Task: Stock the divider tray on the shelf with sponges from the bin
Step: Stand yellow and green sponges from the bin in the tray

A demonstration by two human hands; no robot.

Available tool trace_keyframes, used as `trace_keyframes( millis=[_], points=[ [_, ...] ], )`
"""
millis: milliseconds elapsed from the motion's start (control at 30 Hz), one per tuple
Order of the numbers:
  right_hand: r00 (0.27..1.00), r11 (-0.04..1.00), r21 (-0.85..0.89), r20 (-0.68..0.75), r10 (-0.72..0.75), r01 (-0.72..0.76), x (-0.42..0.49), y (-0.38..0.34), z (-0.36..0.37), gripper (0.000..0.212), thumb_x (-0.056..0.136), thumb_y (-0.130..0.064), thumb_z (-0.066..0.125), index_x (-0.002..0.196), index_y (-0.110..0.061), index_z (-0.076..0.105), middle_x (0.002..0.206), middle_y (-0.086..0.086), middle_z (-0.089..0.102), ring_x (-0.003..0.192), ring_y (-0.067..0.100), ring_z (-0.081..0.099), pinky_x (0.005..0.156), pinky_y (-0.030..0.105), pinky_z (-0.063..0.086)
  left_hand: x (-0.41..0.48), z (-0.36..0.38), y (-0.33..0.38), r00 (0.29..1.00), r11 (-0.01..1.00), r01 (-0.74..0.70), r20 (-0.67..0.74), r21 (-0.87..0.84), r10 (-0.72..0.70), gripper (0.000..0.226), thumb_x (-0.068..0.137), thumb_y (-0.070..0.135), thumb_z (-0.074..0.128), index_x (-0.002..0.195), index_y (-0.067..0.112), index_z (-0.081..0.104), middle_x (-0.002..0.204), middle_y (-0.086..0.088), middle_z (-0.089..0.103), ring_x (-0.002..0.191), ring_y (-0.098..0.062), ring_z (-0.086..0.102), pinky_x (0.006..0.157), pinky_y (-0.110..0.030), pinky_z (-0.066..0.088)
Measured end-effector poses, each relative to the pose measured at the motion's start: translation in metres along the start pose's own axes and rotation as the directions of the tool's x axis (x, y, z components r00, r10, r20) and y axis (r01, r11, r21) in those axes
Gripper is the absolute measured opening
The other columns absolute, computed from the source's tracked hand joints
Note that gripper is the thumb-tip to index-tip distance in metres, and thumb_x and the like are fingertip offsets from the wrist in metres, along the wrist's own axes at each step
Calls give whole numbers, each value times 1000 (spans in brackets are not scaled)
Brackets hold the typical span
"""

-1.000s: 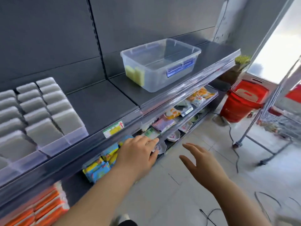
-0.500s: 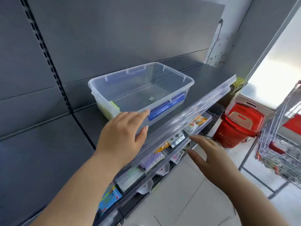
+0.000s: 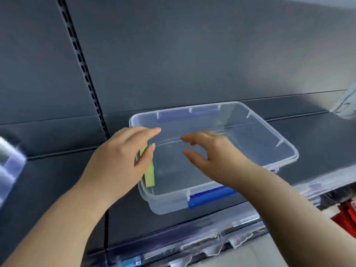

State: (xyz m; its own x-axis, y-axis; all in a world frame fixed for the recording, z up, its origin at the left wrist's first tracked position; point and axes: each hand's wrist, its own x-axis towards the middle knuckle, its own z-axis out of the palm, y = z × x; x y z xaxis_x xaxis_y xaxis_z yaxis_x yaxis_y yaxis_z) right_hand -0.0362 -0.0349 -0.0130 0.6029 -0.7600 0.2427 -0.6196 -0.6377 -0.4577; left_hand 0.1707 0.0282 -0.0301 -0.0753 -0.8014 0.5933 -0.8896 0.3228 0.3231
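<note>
Two hands hover over the clear bin point(image 3: 285, 149), which sits on the dark shelf point(image 3: 317, 135) against the grey back panel point(image 3: 192, 54). We see the left hand point(image 3: 123, 158) above the bin's left rim, fingers stretched fwd and nearly straight, nothing gripped. Its thumb lies right by the top edge of the sponge point(image 3: 150, 175); we can't tell if it touches.

Sponge is yellow w/ a green side, standing on edge inside the bin against the left wall, partly hidden by the left hand. Rest of the bin floor looks bare.

Right hand point(image 3: 215, 157) is over the bin's middle, fingers loosely curved, thumb and fingers apart in a wide gap, holding nothing.

Blue latch point(image 3: 210, 195) is on the bin's front wall.

Divider tray point(image 3: 9, 162) is at the far left edge on the same shelf level, well apart from the bin, blurred, contents unclear.

Red basket point(image 3: 346, 218) is at lower right, below shelf level. Lower-shelf packs point(image 3: 212, 249) are too blurred to ID.
</note>
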Motion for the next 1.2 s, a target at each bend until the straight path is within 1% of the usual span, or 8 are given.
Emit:
trace_keyframes(
  millis=[100, 200, 333, 600, 700, 767, 933, 1200],
  points=[
    [903, 977, -103, 411, -129, 187, 49, 6, 25, 49, 91, -35, 52, 138, -22, 42, 138, 0, 45, 124, 19, 44, 104, 32, 36, 7, -1, 7, 996, 996, 85, -2, 28, -85, 40, 88, 35, 41, 120, 24, 61, 113, 9, 60, 104, -4, 52, 86, -21, 44],
    [797, 930, -168, 578, -177, 328, 81, 11, 50, 56, 90, -40, 53, 139, -19, 36, 139, 3, 42, 125, 24, 43, 101, 37, 38, 12, 3, 18, 989, 989, 147, -25, 33, -146, 38, 87, 33, 43, 117, 22, 64, 111, 10, 60, 100, -3, 53, 88, -14, 39],
    [776, 875, -281, 612, -154, 395, 98, 15, 77, 62, 85, -56, 51, 130, -15, 40, 126, 6, 51, 111, 30, 53, 83, 40, 46, 18, 10, 29, 983, 972, 184, -55, 145, -178, 35, 87, 28, 43, 111, 18, 67, 106, 4, 64, 96, -6, 53, 85, -15, 39],
    [843, 974, -27, 507, -182, 226, 93, 63, 42, 61, 75, -37, 66, 125, -19, 37, 115, 4, 48, 95, 25, 54, 81, 34, 49, 42, 33, 34, 937, 919, 281, 129, 276, -325, 37, 90, 35, 37, 107, 25, 67, 101, 10, 63, 93, -13, 59, 80, -30, 48],
    [882, 990, 14, 453, -131, 140, 83, 100, -1, 73, 74, -33, 67, 136, -28, 29, 121, 1, 39, 86, 21, 54, 81, 31, 47, 72, 58, 22, 829, 832, 258, 331, 491, -452, 33, 94, 20, 40, 121, 27, 57, 114, 5, 55, 102, -19, 54, 82, -35, 46],
    [901, 996, -3, 427, -75, 85, 74, 124, -21, 75, 73, -32, 68, 138, -30, 30, 122, -3, 34, 83, 18, 54, 83, 29, 47, 91, 78, 12, 702, 763, 92, 502, 640, -505, 49, 86, 2, 43, 129, 26, 49, 117, 1, 48, 103, -22, 50, 78, -36, 47],
    [932, 997, 75, 363, 2, -31, 51, 158, -49, 57, 74, -29, 70, 126, -27, 46, 115, -7, 35, 78, 5, 57, 71, 14, 46, 107, 122, -15, 192, 592, -474, 733, 652, -653, 67, 86, 23, 64, 143, 33, 30, 146, -2, 25, 132, -24, 28, 87, -36, 38],
    [935, 931, 341, 355, -2, -128, 34, 176, -54, 48, 84, -10, 56, 111, -48, 47, 114, -1, 40, 78, 19, 62, 68, 28, 58, 102, 136, -34, 158, 538, -595, 743, 597, -650, 58, 90, 31, 58, 141, 31, 30, 141, -1, 32, 128, -23, 29, 91, -36, 43]
  ],
)
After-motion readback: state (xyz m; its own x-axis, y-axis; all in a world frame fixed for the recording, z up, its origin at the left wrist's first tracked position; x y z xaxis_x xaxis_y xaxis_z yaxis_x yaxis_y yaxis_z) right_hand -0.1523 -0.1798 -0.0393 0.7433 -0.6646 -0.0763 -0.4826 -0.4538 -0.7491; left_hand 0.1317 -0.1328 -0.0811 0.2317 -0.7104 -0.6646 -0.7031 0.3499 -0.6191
